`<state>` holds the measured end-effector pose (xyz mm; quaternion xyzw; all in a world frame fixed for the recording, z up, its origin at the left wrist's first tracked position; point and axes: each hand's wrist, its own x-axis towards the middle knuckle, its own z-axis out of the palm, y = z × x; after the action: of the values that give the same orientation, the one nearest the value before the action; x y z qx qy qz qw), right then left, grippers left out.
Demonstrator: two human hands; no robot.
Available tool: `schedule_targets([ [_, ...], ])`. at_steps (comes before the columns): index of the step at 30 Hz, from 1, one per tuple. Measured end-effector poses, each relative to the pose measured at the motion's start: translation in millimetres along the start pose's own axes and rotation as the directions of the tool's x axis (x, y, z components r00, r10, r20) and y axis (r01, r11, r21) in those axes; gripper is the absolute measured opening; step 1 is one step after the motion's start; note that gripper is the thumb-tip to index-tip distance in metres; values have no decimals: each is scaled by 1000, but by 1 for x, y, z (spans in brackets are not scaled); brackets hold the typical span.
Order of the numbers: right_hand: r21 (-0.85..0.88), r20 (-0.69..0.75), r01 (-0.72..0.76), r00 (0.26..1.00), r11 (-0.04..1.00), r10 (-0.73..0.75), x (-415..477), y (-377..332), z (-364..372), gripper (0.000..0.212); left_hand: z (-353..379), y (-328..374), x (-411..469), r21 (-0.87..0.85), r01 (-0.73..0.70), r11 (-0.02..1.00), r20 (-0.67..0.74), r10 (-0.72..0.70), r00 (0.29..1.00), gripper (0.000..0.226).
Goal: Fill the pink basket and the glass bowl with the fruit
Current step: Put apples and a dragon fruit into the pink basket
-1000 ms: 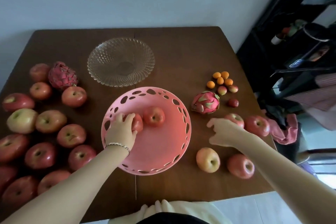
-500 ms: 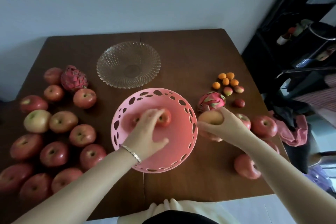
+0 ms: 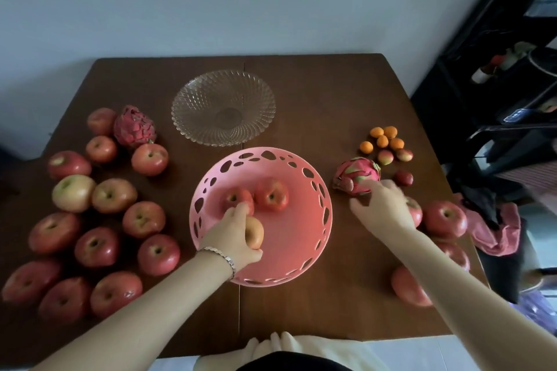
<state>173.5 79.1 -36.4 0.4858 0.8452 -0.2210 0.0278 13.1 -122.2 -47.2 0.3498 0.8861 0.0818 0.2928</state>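
Note:
The pink basket (image 3: 301, 250) sits mid-table with two red apples (image 3: 271, 194) in it. My left hand (image 3: 232, 235) is inside the basket, fingers curled round a yellowish apple (image 3: 255, 232) low over the bottom. The glass bowl (image 3: 223, 108) stands behind the basket with nothing in it. My right hand (image 3: 382, 205), blurred, hovers with loose fingers to the right of the basket, just in front of a pink dragon fruit (image 3: 357, 175) and over a partly hidden apple (image 3: 415, 211). I hold nothing in it.
Several red apples (image 3: 141, 218) and a dark dragon fruit (image 3: 134, 126) cover the left of the brown table (image 3: 331, 99). Small orange fruits (image 3: 384, 137) and more apples (image 3: 446, 218) lie on the right. A pink cloth (image 3: 494, 229) hangs by the right edge beside black shelving (image 3: 497, 69).
The yellowish apple went from my right hand at the basket's rim to my left hand, now down in the basket. My right hand has swung back right toward the apples.

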Motion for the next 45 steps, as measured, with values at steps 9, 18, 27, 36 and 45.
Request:
schedule_targets([
  [9, -424, 94, -219, 955, 879, 283, 36, 77, 30, 81, 24, -5, 8, 194, 74, 978, 81, -91, 993, 72],
  [18, 226, -113, 19, 994, 974, 7, 2, 14, -7, 78, 28, -16, 6, -18, 107, 994, 16, -106, 994, 66],
  [27, -119, 399, 413, 853, 903, -337, -17, -80, 71, 84, 23, -12, 7, -198, 191, 961, -27, -200, 979, 106],
  [36, -167, 418, 352, 871, 921, -258, -22, -82, 85, 77, 25, -14, 13, -248, 169, 954, 8, -172, 985, 121],
  [45, -147, 429, 328, 871, 933, -239, -24, -80, 86, 88, 36, 1, 10, -147, 209, 967, -40, -217, 975, 114],
])
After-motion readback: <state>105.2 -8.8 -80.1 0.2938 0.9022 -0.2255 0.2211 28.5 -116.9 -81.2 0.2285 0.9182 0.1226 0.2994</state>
